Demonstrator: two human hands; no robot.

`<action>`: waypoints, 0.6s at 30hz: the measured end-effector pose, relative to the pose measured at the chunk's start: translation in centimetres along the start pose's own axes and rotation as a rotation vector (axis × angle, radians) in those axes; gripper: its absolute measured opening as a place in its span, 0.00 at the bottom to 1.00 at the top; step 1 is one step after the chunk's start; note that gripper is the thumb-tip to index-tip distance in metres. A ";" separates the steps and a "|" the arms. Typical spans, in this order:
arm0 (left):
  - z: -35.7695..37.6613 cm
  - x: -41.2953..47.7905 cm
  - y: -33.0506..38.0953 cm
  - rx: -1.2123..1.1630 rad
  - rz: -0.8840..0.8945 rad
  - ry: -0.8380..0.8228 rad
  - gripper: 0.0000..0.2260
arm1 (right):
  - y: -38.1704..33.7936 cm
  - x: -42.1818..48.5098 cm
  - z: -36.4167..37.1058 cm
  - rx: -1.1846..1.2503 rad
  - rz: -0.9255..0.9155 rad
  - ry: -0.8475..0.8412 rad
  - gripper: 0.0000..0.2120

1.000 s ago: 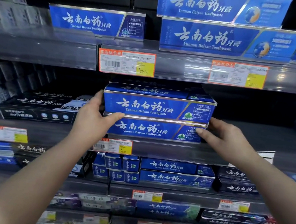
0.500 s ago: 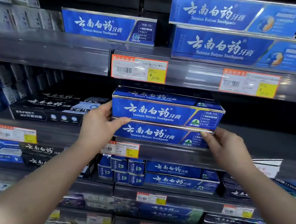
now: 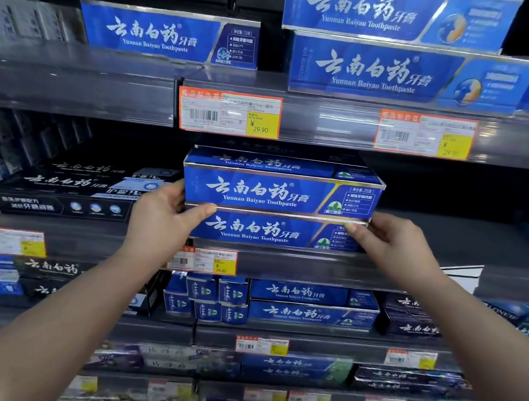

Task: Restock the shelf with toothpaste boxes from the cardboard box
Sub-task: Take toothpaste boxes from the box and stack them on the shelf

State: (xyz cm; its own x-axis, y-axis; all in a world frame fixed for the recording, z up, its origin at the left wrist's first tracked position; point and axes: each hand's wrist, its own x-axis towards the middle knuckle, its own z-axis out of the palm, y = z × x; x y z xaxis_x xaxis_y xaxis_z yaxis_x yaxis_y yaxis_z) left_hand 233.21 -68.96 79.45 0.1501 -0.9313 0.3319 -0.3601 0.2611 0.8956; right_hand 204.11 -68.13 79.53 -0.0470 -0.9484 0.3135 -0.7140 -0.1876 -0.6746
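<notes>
Glossy blue card toothpaste boxes (image 3: pixel 277 195); clear shiny plastic shelf lip (image 3: pixel 298 264).

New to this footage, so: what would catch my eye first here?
Two stacked blue cardboard toothpaste boxes fill the centre, the person's left grip and right grip holding their ends. Just above, an orange-and-yellow price tag hangs on the clear shelf edge.

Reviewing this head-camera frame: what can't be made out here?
Head view only.
- Cardboard box: outside the frame.
- Left hand and right hand: fingers beyond the thumbs hidden behind the stacked toothpaste boxes.
- Boxes further back: hidden by the stack.
- Price tag below: partly covered by the left wrist.
- Bottom-shelf labels: blurred.
</notes>
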 end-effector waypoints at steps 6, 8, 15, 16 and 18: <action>0.1 -0.2 0.3 -0.059 -0.034 0.024 0.15 | -0.1 0.1 0.1 -0.106 -0.003 0.000 0.13; 0.1 -0.2 0.4 -0.068 -0.035 0.019 0.18 | -0.3 0.1 0.1 -0.120 0.006 -0.006 0.13; -0.8 -0.2 -0.3 0.018 -0.038 0.092 0.29 | -0.6 -0.5 -0.5 -0.076 0.057 0.023 0.20; -0.9 -0.6 -0.4 0.041 -0.017 0.135 0.28 | -0.6 -1.0 -0.7 -0.063 0.059 0.049 0.22; -1.1 -1.8 -0.5 0.053 0.048 0.218 0.23 | -0.8 -2.2 -1.1 -0.106 0.046 0.112 0.25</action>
State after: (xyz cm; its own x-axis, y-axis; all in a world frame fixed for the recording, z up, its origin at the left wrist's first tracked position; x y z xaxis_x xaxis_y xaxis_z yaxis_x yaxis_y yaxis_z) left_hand 234.11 -67.18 78.74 0.3252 -0.8396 0.4352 -0.4185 0.2849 0.8624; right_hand 203.95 -65.58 80.11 -0.1541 -0.9199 0.3606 -0.7790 -0.1113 -0.6170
